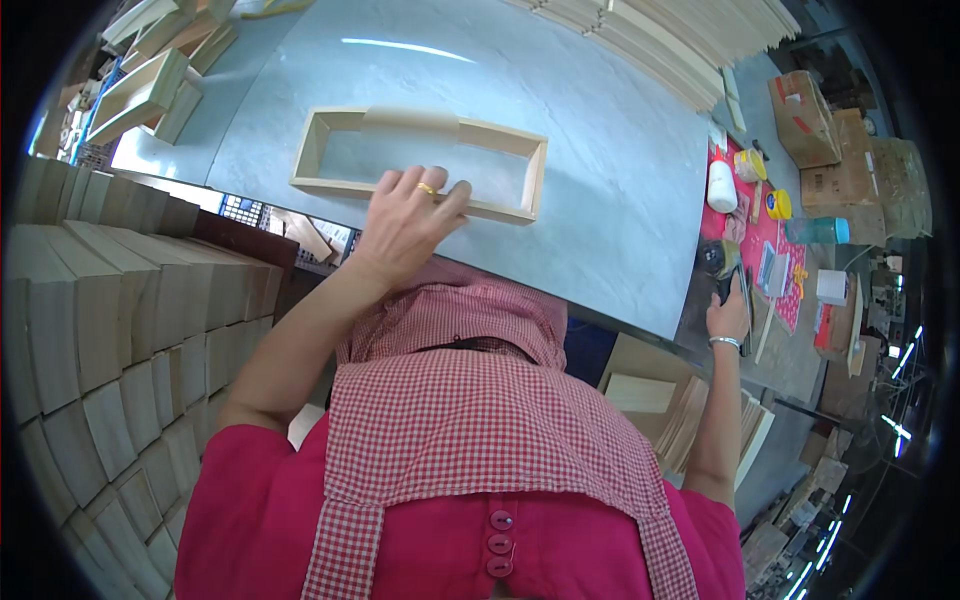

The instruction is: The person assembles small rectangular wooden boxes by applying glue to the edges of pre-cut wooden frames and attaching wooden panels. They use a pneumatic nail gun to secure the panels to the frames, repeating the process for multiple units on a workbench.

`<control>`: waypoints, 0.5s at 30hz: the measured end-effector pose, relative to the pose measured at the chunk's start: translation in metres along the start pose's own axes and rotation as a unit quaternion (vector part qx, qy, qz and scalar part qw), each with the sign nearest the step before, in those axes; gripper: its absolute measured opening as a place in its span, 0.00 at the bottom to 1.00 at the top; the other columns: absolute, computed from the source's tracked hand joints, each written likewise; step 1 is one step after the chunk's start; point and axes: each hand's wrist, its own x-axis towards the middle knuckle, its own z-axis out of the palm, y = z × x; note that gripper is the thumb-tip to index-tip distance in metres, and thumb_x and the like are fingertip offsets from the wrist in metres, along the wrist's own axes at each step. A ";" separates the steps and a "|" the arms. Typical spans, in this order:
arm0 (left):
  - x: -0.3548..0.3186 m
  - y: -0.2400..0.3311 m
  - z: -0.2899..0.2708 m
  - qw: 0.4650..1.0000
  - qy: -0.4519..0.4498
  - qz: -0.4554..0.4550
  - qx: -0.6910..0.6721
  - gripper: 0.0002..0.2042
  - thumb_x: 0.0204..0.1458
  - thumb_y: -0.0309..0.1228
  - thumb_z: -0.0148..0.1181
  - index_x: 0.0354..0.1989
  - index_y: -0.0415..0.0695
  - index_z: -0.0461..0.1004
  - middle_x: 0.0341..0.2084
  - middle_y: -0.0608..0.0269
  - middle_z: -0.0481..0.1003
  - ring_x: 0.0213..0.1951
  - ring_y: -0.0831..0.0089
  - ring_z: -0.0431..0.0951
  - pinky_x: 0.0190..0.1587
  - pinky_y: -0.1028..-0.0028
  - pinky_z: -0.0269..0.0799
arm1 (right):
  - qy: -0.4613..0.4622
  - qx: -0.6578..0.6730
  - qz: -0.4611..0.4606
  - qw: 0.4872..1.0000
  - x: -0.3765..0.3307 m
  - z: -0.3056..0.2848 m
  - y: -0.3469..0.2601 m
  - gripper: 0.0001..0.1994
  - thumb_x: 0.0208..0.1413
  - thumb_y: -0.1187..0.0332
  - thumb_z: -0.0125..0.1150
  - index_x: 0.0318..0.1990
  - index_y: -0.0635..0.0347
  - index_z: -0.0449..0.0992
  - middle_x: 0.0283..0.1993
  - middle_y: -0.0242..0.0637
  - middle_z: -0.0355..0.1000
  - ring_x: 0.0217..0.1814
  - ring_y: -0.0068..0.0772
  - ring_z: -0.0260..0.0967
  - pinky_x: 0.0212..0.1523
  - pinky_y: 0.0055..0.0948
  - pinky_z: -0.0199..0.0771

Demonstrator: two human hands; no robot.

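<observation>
A long rectangular frame of pale wood lies on the grey marbled tabletop near its front edge. My left hand, with a gold ring, has its fingers curled over the frame's near side, gripping it. Out at the far right, my right hand, with a bracelet on the wrist, is closed round a black-handled tool at the side table. The tool's kind is too small and partly hidden to make out. A dark round object sits just beyond it.
Wooden boxes stand at the far left; stacked wooden pieces fill the left side. Long wooden strips lie at the back right. The side table holds a white bottle, yellow-lidded tubs, a teal bottle and cartons.
</observation>
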 end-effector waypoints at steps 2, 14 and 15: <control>0.002 0.008 0.013 1.000 0.000 0.008 -0.001 0.19 0.49 0.37 0.70 0.50 0.50 0.76 0.37 0.66 0.72 0.40 0.68 0.73 0.44 0.64 0.64 | 0.011 0.009 0.040 0.999 -0.002 0.016 0.009 0.34 0.56 0.64 0.67 0.71 0.50 0.63 0.49 0.60 0.77 0.50 0.62 0.76 0.50 0.56 0.75; 0.006 0.016 0.017 0.999 -0.023 -0.013 -0.035 0.19 0.51 0.29 0.67 0.54 0.50 0.77 0.38 0.66 0.75 0.42 0.66 0.76 0.51 0.59 0.66 | 0.191 0.141 -0.070 0.969 0.041 0.019 0.010 0.24 0.56 0.58 0.67 0.56 0.63 0.76 0.52 0.53 0.76 0.54 0.58 0.73 0.56 0.50 0.72; 0.010 0.020 0.010 0.999 -0.031 -0.033 -0.026 0.20 0.51 0.28 0.66 0.55 0.50 0.77 0.41 0.65 0.75 0.45 0.65 0.76 0.55 0.56 0.64 | 0.197 0.179 -0.070 0.961 0.058 0.014 -0.008 0.24 0.57 0.57 0.67 0.55 0.64 0.76 0.52 0.53 0.76 0.54 0.58 0.73 0.56 0.49 0.72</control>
